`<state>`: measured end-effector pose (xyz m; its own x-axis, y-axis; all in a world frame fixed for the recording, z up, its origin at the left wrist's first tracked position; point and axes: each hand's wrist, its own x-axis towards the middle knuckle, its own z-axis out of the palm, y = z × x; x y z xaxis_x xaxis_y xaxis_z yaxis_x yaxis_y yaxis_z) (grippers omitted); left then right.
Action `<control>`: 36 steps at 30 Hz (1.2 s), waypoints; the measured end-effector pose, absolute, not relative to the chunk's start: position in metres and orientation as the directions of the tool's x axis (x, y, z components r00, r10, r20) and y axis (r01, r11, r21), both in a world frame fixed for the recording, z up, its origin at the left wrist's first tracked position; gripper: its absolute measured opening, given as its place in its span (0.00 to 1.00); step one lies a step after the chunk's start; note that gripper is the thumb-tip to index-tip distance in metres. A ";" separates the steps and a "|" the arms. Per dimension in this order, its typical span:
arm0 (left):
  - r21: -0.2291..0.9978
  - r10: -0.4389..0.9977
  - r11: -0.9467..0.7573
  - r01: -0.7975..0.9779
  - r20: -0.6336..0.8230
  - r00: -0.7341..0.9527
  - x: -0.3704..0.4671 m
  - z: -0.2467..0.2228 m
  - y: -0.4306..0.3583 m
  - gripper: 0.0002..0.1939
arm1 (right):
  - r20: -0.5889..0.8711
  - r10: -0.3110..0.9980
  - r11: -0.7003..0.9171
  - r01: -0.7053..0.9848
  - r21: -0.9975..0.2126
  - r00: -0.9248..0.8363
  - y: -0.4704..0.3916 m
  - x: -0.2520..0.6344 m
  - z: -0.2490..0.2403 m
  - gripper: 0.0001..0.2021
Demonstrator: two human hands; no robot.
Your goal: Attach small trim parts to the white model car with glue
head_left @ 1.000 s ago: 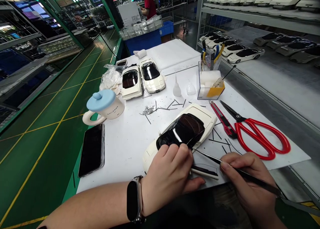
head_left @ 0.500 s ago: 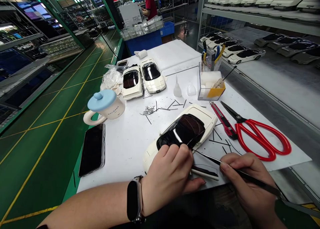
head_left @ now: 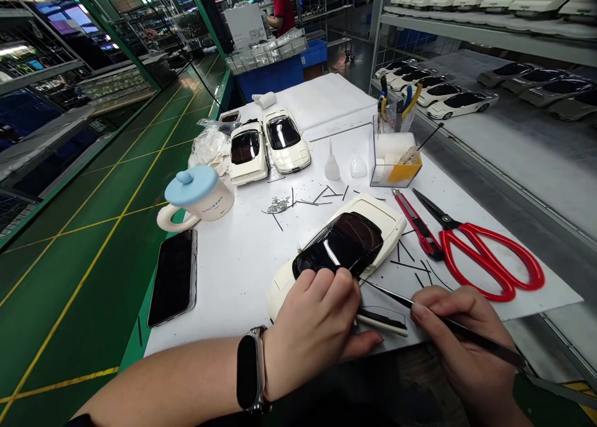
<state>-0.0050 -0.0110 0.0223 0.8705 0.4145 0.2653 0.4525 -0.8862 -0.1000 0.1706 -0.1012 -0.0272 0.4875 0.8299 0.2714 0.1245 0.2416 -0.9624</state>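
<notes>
A white model car (head_left: 342, 243) with dark glass lies tilted across the table before me. Its near door (head_left: 382, 321) stands swung out, with a clear pane above it. My left hand (head_left: 317, 321) is closed over the car's near front side by the windscreen; the curled fingers hide the spot they grip. In my right hand (head_left: 461, 340) is a pair of dark, thin tweezers (head_left: 482, 339), pinched between thumb and fingers. Their tip points left and meets the car at the door opening, close to my left fingers. Whether the tip holds anything is too small to tell.
Red-handled scissors (head_left: 489, 259) and a red utility knife (head_left: 417, 225) lie right of the car. Thin black strips (head_left: 321, 197) are scattered about. Two more model cars (head_left: 284, 138), a lidded mug (head_left: 205, 197), a phone (head_left: 172, 278) and a tool box (head_left: 396, 160) stand around.
The view has shifted very slightly. Both hands, the tweezers and the car keep almost the same places.
</notes>
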 end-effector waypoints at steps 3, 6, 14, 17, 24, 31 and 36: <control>-0.106 0.409 -0.887 0.450 0.273 0.871 -0.005 0.022 -0.011 0.30 | 0.262 0.838 0.232 0.123 -0.965 0.479 -0.100 0.170 -0.026 0.09; -0.110 0.409 -0.887 0.449 0.265 0.873 -0.005 0.023 -0.011 0.29 | 0.263 0.844 0.239 0.110 -0.965 0.467 -0.099 0.169 -0.024 0.09; -0.114 0.405 -0.887 0.447 0.270 0.873 -0.006 0.024 -0.010 0.29 | 0.250 0.852 0.236 0.089 -0.968 0.461 -0.099 0.167 -0.023 0.09; -0.122 0.407 -0.884 0.451 0.275 0.871 -0.006 0.023 -0.011 0.29 | 0.258 0.847 0.231 0.116 -0.966 0.466 -0.097 0.167 -0.023 0.08; -0.141 0.404 -0.882 0.451 0.267 0.875 -0.006 0.023 -0.009 0.28 | 0.264 0.864 0.222 0.147 -0.964 0.428 -0.094 0.167 -0.023 0.09; -0.142 0.399 -0.883 0.447 0.271 0.876 -0.004 0.024 -0.009 0.28 | 0.250 0.874 0.205 0.149 -0.967 0.416 -0.093 0.165 -0.025 0.09; -0.141 0.399 -0.884 0.446 0.270 0.876 -0.005 0.024 -0.009 0.28 | 0.197 0.896 0.155 0.134 -0.979 0.399 -0.091 0.167 -0.023 0.09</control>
